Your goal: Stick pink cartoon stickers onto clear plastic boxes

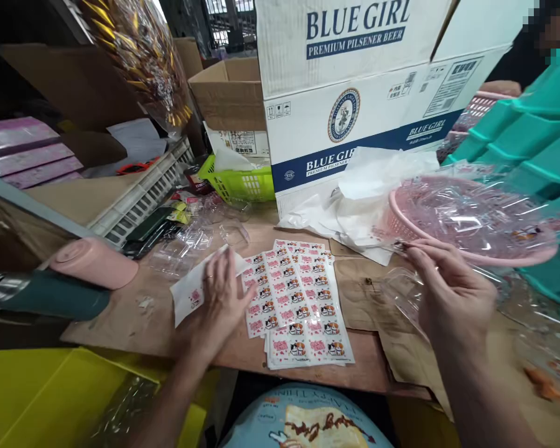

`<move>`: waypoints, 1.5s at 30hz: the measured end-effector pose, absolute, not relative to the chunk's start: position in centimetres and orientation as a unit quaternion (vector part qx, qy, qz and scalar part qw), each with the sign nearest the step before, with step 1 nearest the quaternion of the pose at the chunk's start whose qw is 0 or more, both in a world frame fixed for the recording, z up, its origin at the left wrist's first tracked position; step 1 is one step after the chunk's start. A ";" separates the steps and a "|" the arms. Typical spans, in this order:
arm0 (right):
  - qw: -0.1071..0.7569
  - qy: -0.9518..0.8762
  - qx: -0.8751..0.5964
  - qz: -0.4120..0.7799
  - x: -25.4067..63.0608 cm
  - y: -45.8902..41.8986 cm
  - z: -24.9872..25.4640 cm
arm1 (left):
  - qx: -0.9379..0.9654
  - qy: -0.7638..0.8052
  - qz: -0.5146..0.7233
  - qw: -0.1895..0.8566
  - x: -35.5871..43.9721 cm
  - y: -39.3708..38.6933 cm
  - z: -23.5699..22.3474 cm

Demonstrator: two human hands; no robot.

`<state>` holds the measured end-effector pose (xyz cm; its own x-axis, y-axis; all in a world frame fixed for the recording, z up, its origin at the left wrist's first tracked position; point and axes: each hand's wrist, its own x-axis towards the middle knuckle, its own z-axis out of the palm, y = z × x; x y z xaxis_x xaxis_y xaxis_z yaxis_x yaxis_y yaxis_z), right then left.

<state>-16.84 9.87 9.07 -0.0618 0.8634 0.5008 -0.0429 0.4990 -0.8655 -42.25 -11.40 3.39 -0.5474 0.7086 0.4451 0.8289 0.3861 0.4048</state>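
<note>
My left hand lies flat with fingers stretched over a mostly white sticker backing sheet, where one printed cat sticker still shows near the lower left. Beside it, several sticker sheets with pink lettering and cartoon cats overlap in a fanned stack. My right hand is raised at the right, thumb and forefinger pinching a small, partly clear sticker. Just below and behind that hand are clear plastic lids or shells on brown cardboard.
A pink basket heaped with clear plastic pieces stands at the right, near stacked teal bins. Crumpled white paper lies before a large white beer box. At the left are a pink cup and a dark bottle.
</note>
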 end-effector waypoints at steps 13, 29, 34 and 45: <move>0.219 -0.900 -0.180 0.330 -21.9 3.6 5.3 | -0.565 -0.691 -0.433 -0.124 -41.3 -6.4 4.1; 0.386 -0.842 -0.174 0.335 -21.4 5.5 5.0 | -0.422 -0.686 -0.506 -0.308 -45.2 -2.4 6.7; 0.321 -0.789 -0.158 0.500 -23.8 6.8 6.1 | -0.366 -0.481 -0.625 -0.494 -38.8 -4.3 8.1; 0.198 -0.574 -0.115 0.786 -16.4 4.6 7.7 | -0.157 -0.374 -0.738 -0.539 -34.8 -5.6 6.0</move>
